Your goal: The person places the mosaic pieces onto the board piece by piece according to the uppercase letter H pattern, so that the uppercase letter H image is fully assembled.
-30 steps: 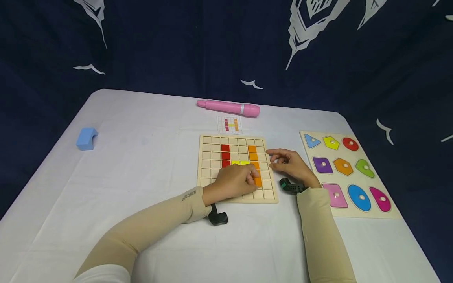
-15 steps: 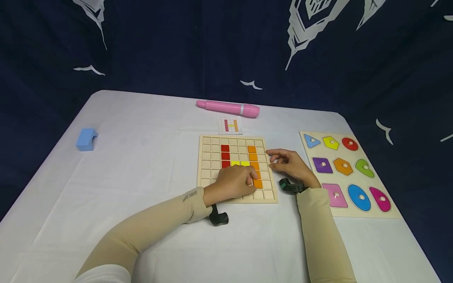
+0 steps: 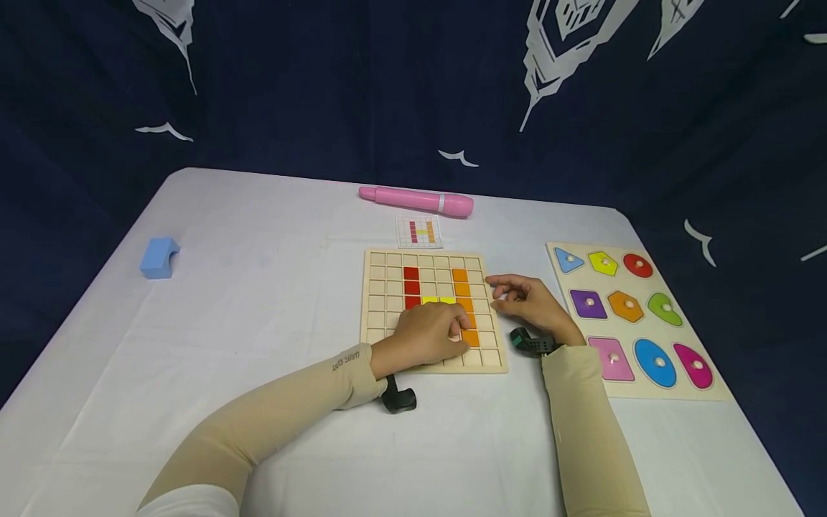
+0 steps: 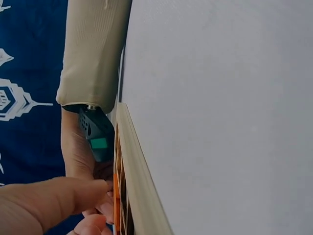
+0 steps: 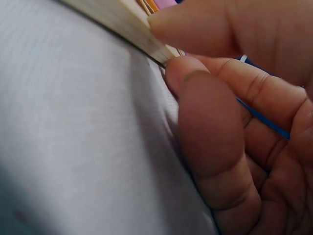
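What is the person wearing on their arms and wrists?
Both arms wear long, snug beige sleeves; the left sleeve has small dark lettering near the cuff, the right sleeve is plain. A small black gadget is strapped under the left wrist, and a black one with a green part on the right.

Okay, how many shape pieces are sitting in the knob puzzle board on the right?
9 on the knob puzzle board, three per row: far row triangle, pentagon, circle; middle purple, orange, green; near pink, blue, magenta.

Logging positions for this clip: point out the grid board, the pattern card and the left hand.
grid board (image 3: 377,287): head view, bare left squares.
pattern card (image 3: 420,232): head view, card's centre.
left hand (image 3: 426,334): head view, back of the hand.
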### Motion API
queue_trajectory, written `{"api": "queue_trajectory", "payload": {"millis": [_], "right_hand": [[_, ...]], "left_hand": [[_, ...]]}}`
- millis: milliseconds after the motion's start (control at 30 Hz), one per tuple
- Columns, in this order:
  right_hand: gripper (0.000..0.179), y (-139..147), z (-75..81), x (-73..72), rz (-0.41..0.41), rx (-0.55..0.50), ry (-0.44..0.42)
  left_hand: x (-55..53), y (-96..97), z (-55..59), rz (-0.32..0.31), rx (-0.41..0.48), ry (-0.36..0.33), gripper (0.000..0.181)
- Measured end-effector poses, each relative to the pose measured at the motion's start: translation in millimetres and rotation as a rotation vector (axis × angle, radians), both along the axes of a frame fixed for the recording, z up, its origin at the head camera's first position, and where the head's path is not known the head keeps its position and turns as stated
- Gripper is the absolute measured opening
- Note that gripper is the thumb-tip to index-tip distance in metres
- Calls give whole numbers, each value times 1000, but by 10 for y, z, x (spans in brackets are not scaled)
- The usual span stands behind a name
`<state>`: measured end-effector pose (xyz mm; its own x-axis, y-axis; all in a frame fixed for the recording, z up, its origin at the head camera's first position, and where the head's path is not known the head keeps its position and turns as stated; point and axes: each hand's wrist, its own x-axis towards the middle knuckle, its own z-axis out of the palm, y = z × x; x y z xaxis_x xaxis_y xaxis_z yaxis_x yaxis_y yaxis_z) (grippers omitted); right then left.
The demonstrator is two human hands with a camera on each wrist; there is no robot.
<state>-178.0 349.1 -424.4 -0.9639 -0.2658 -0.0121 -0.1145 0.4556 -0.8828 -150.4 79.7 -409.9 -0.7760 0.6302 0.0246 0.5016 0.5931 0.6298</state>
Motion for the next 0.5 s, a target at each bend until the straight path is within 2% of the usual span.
{"api": "queue_trajectory", "payload": {"millis": [267, 400, 500], "right_hand": [[50, 67, -21, 13, -19, 20, -39], [53, 94, -43, 53, -29, 40, -52], [56, 86, -21, 92, -40, 58, -60]], "left_hand": [[1, -104, 59, -13, 39, -20, 20], [-47, -262, 92, -10, 71, -25, 22], [-99, -452, 136, 6, 113, -24, 28]]}}
